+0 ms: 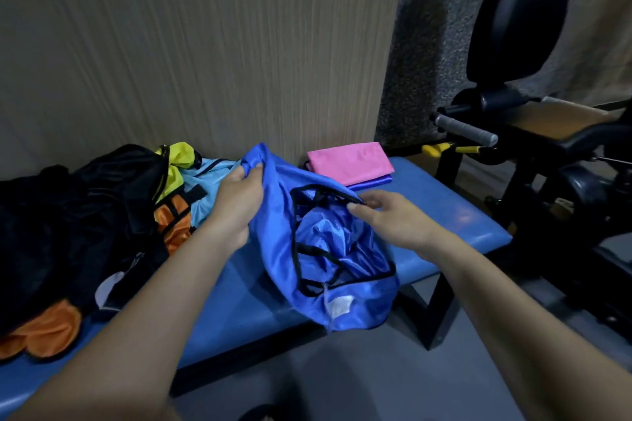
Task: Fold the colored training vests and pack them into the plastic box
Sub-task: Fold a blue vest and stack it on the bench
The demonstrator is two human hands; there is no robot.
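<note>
While I am watching from the head camera, the left hand (236,205) is gripping a bunched top corner of the blue vest (328,249), and the right hand (393,218) is pinching its black trim. The vest is hanging crumpled over the blue bench (455,218). A folded pink vest (349,160) is lying behind; 1 mixed pile of vests (113,215) is sitting left.

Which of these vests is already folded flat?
The pink vest, lying as a neat rectangle at the bench's far end by the wall. The royal blue vest is bunched in both hands, and the rest sit in a crumpled pile.
</note>
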